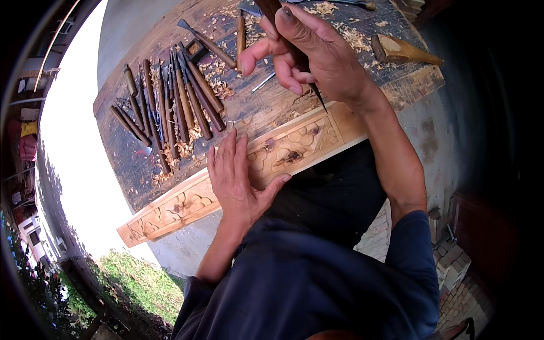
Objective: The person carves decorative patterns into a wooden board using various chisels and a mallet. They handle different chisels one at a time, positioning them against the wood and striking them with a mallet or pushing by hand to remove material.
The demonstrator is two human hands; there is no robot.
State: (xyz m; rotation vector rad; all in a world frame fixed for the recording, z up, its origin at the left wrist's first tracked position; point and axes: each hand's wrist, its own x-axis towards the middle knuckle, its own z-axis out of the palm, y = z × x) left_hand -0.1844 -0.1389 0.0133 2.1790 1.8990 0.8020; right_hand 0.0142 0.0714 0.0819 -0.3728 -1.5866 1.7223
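A long, pale wooden board (181, 205) with carved curling relief lies slantwise along the near edge of the workbench. My left hand (233, 187) rests flat on its middle, fingers forward and thumb spread along the near edge. Above the board's right part, my right hand (334, 65) grips a carving chisel (298, 55) by its dark wooden handle. The chisel's thin, dark blade points down, its tip close to the carved face; whether it touches I cannot tell. Dark knots show in the carving between my hands.
Several wood-handled chisels (184, 105) lie in a row on the worn workbench (122, 164), among pale shavings (221, 89). Beyond them are a small dark square box (196, 51) and more tools. A wooden mallet (405, 50) lies at the far right.
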